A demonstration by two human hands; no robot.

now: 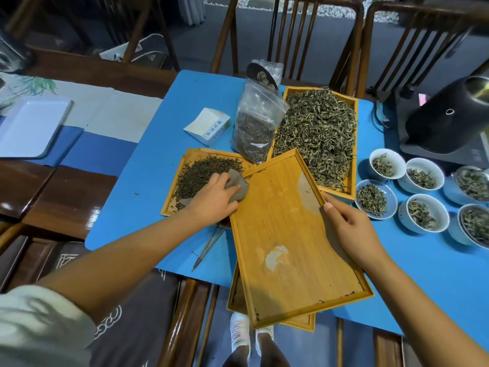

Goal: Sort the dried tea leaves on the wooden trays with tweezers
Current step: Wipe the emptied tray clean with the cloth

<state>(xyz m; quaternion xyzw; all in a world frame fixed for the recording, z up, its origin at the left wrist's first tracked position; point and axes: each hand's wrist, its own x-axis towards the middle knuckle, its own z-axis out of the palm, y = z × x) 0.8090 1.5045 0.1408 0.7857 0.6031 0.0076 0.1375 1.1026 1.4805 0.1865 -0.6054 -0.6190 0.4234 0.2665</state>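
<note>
An empty wooden tray [285, 250] is held tilted above the blue mat, my right hand [349, 231] gripping its right rim. Another tray [238, 298] peeks out beneath it. My left hand [211, 200] holds a grey cloth [238, 188] at the empty tray's left edge, over a tray [172, 197] of dark tea leaves [201, 173]. At the back, a long tray [353, 144] is heaped with greenish leaves [317, 133]. Bamboo tweezers [209, 246] lie on the mat below my left wrist.
A plastic bag of tea [254, 123] and a white box [207, 125] stand behind the trays. Several white cups [423, 215] with leaves sit at the right, beside a black kettle [447, 115]. A white tray [29, 125] lies far left. Chairs stand behind.
</note>
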